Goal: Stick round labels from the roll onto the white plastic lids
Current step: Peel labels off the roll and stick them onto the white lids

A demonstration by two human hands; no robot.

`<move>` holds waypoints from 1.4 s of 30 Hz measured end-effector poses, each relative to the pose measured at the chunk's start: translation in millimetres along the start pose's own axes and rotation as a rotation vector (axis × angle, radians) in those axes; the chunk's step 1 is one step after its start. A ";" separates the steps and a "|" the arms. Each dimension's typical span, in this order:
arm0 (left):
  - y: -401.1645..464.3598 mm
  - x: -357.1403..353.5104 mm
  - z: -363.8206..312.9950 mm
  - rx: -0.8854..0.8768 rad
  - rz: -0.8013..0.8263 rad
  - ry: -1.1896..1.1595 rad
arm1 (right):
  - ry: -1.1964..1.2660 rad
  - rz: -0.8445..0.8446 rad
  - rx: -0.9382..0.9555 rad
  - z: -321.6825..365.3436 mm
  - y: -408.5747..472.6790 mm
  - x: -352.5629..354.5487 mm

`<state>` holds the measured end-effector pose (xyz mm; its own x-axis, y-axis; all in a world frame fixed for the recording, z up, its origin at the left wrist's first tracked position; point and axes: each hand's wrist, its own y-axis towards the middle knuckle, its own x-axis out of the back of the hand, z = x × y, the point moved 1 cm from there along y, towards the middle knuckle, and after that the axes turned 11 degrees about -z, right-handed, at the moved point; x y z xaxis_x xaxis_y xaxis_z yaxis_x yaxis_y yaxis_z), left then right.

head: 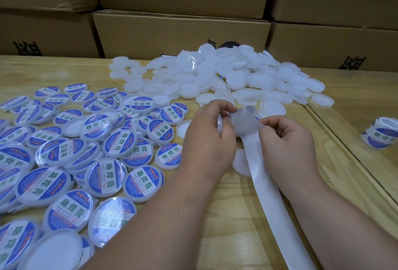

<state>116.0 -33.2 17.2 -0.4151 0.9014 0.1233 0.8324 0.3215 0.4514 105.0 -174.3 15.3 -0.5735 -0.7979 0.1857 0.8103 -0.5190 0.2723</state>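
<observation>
- I'm watching both hands working mid-counter right now. The left hand (210, 128) is curling its fingers round a white plastic lid (219, 122), gripping it on edge, so I'm only seeing a sliver of the rim.
- The right hand (284, 138) is pinching a round label (247, 122) against the backing strip (277, 211), which is trailing down toward me. I'm seeing the label's pale back side with a bit of blue peeking out, so it looks partly peeled.
- The label is sitting just beside the lid, maybe touching it; I can't tell for sure.
- To do this step well, I'm thinking: tip the lid flat-face toward the label, line the label up inside the rim, land one edge first, then smooth across so no bubbles are getting trapped.
- Keep fingertips off the sticky side as much as possible.
- The bare lids (237, 76) are piling up at the far side of the counter (226, 216), finished labelled lids (103, 175) are spreading out on the left, and the label roll (382, 134) is sitting well off to the right.
- Judging by the piles, there's plenty left to go.
</observation>
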 end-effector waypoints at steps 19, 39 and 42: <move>1.5 5.8 -7.6 0.205 -0.062 -0.361 | 0.012 -0.150 0.197 6.3 -3.2 1.9; 2.6 4.6 -5.5 0.297 0.027 -0.366 | 0.054 -0.040 0.477 11.2 -10.8 -1.7; 1.4 4.5 -7.1 0.260 0.073 -0.419 | 0.043 -0.026 0.443 9.9 -9.4 -2.1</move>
<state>112.7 -30.8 24.6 -0.2136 0.9461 -0.2435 0.9398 0.2671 0.2131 97.4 -164.7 21.7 -0.5801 -0.8030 0.1367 0.6599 -0.3649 0.6568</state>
